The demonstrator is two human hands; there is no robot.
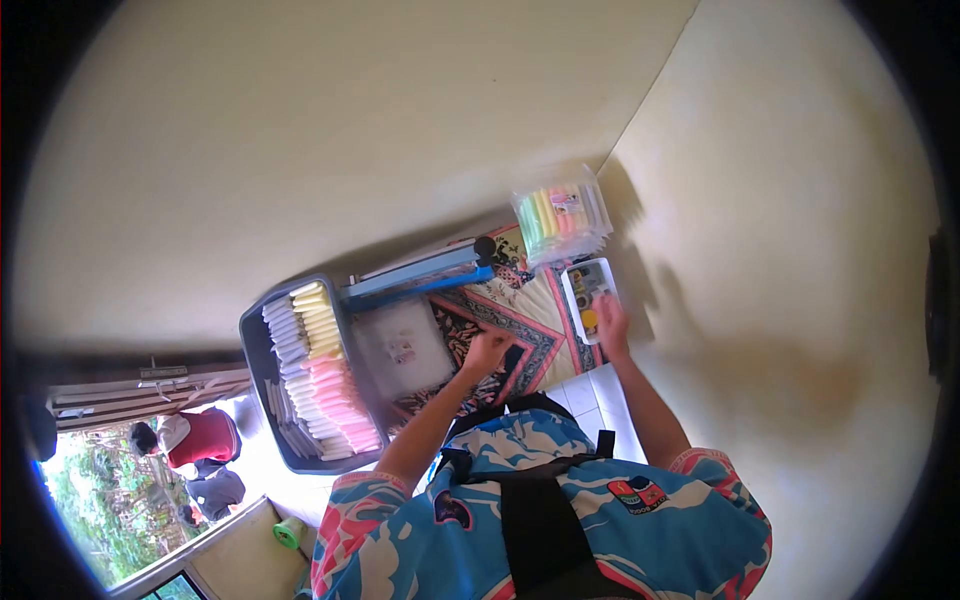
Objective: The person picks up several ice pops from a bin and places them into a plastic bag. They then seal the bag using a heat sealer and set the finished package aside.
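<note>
My left hand (488, 350) is over the patterned cloth (540, 345), its fingers curled, and whether it holds anything is too small to tell. To its left lies a clear plastic packet (402, 347) with a small label. My right hand (611, 325) reaches into the near end of a white tray (573, 300) that holds small items, among them a round yellow one. Its fingertips are blurred, and what they touch cannot be made out.
A grey bin (262, 370) with rows of yellow, pink, white and grey packets stands at the left. Behind the cloth is a blue sealer-like device (420, 273). Clear bags of pastel packets (560, 215) stand by the wall corner. Two people (205, 438) are near the doorway.
</note>
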